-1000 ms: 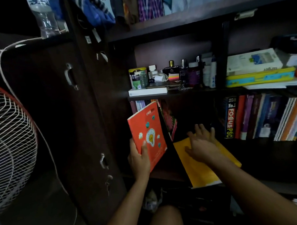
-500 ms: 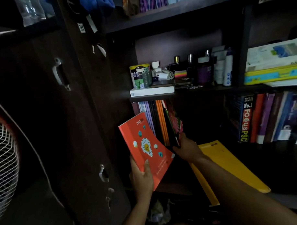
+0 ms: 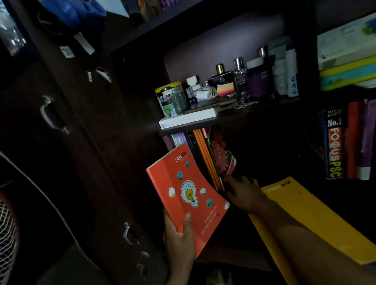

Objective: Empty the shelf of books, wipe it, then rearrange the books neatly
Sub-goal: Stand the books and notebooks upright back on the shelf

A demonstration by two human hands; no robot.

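My left hand point(image 3: 181, 238) grips the lower edge of an orange notebook point(image 3: 188, 195) with a light-bulb drawing, held tilted in front of the dark shelf. Behind it stand several thin books point(image 3: 204, 156), among them one with a floral cover point(image 3: 221, 151). My right hand point(image 3: 245, 192) reaches to the bottom of these standing books, fingers at their lower edges; whether it holds one I cannot tell. A yellow book point(image 3: 313, 219) lies flat on the shelf under my right forearm. More upright books point(image 3: 353, 143) fill the compartment at the right.
The shelf above carries a white box point(image 3: 188, 120), a tin point(image 3: 170, 98), perfume bottles point(image 3: 238, 76) and tubes. Flat stacked books point(image 3: 350, 57) lie at upper right. A dark cupboard door with a handle point(image 3: 51, 117) stands at left, a fan grille point(image 3: 2, 229) at the lower left.
My right hand left the yellow book and moved left to the base of the standing books. The orange notebook has dropped lower and tilted back. The camera moved closer.
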